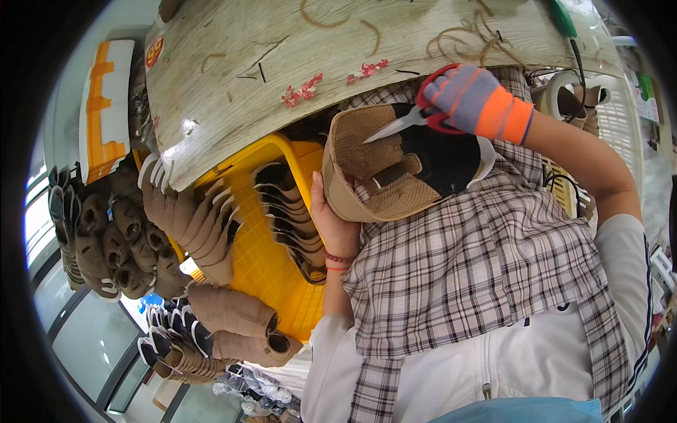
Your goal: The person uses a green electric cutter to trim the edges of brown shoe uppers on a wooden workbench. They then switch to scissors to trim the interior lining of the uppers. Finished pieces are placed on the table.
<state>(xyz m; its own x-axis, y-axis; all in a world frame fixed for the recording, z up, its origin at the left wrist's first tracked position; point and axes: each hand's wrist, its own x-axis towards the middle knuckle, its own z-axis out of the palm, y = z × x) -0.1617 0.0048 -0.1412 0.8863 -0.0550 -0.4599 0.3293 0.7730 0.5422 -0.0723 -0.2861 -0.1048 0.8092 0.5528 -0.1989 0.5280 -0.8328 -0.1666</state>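
A tan shoe upper (340, 185) with a mesh-like lining and a black inner part rests over my lap, its opening facing up. My bare left hand (333, 222) is closed around its left side, the fingers mostly hidden behind it. My right hand (469, 102), in a grey and orange striped glove, grips a pair of scissors (395, 125) by the red handles. Their silver blades lie over the upper's opening and point left toward the lining. Whether the tips touch the lining I cannot tell.
A worn wooden table (233, 106) with loose thread scraps is ahead. On the left, a yellow basket (264, 247) holds stacked shoe uppers (285, 211); more brown uppers (201, 225) hang beside it. A green-handled tool (562, 17) with a cord lies far right. A plaid apron (465, 275) covers my lap.
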